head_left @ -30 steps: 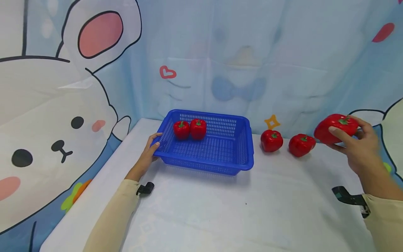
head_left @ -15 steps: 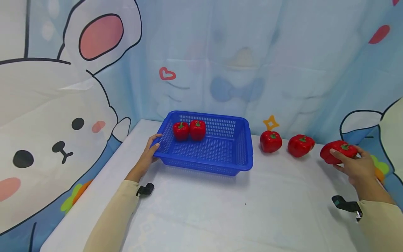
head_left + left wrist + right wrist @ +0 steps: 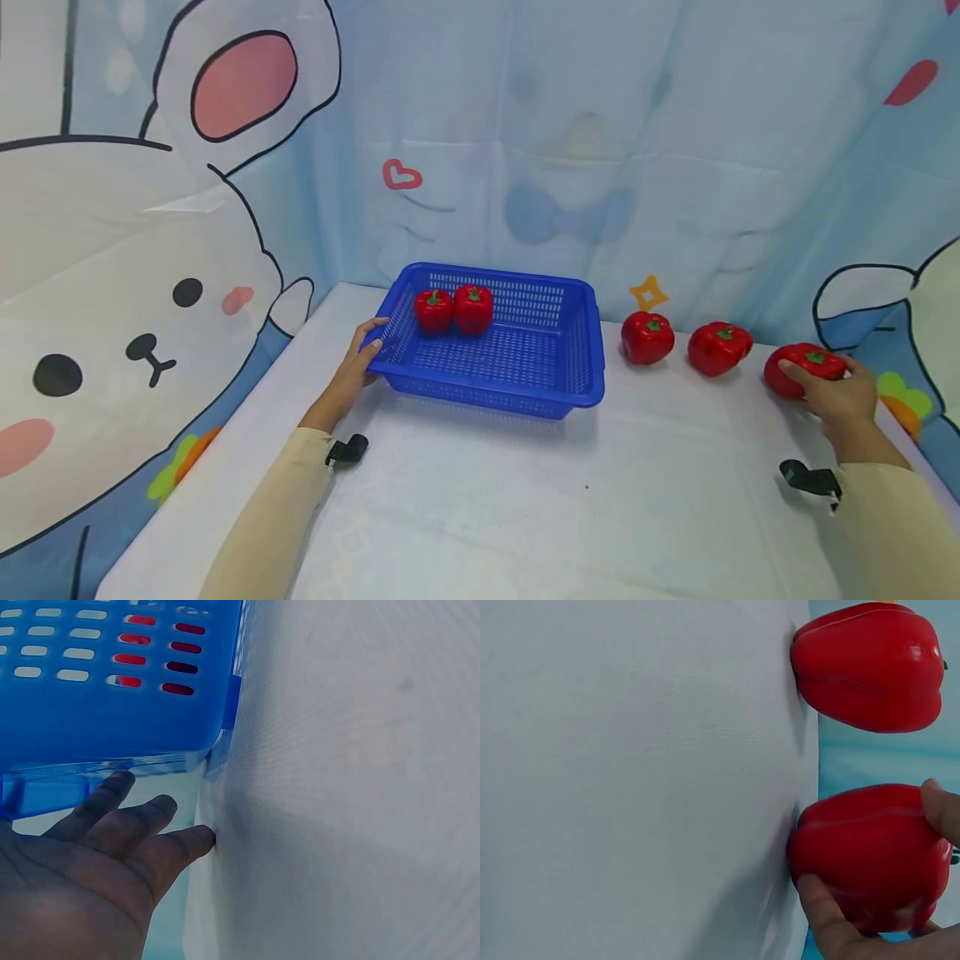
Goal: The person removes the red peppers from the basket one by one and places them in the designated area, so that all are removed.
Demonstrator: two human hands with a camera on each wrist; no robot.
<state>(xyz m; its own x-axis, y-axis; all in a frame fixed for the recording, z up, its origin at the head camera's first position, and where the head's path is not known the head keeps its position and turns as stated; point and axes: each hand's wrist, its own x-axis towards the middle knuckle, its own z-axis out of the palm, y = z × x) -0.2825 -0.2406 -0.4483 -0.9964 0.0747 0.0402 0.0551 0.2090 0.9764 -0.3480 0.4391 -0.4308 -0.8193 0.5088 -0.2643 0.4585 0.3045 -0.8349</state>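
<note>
At the far right of the table, my right hand (image 3: 847,400) grips a red bell pepper (image 3: 802,369), thumb on one side and fingers on another. In the right wrist view this bell pepper (image 3: 870,859) meets the white cloth, its shadow beside it. My left hand (image 3: 348,371) holds the left rim of a blue perforated plastic basket (image 3: 487,400). Loosely extended fingers (image 3: 154,825) show by the basket's end wall in the left wrist view; that thumb is out of view there. Two smaller red bell peppers (image 3: 473,310) sit side by side in the basket's far left part.
Two more red bell peppers, one nearer the basket (image 3: 647,337) and one nearer my right hand (image 3: 718,348), stand along the table's back edge. A white cloth (image 3: 525,508) covers the table. Behind hangs a light blue cartoon curtain (image 3: 555,100).
My right hand has lowered the red bell pepper from the air to the table, in line with the other two. My left hand and the basket have stayed put.
</note>
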